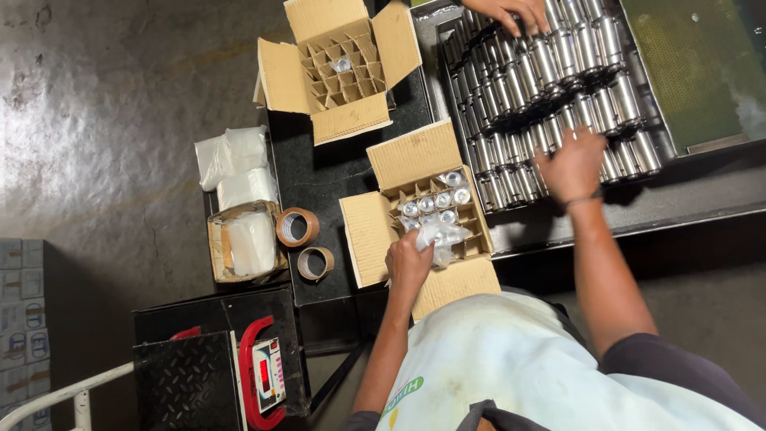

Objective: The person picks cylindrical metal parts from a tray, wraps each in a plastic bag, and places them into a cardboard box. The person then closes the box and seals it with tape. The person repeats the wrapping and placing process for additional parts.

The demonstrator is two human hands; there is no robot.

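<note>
Dark short sleeves, pale apron, wristband (584, 199)

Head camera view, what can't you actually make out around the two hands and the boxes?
- Right hand: its fingertips blur over the metal cylinders, so its grip cannot be told.
- Left hand: the clear plastic bag hides what it is pressing into the near divided box.
- Another person's hand: cut off by the top edge.
- Far divided box: the item in one cell is too small to identify.
</note>
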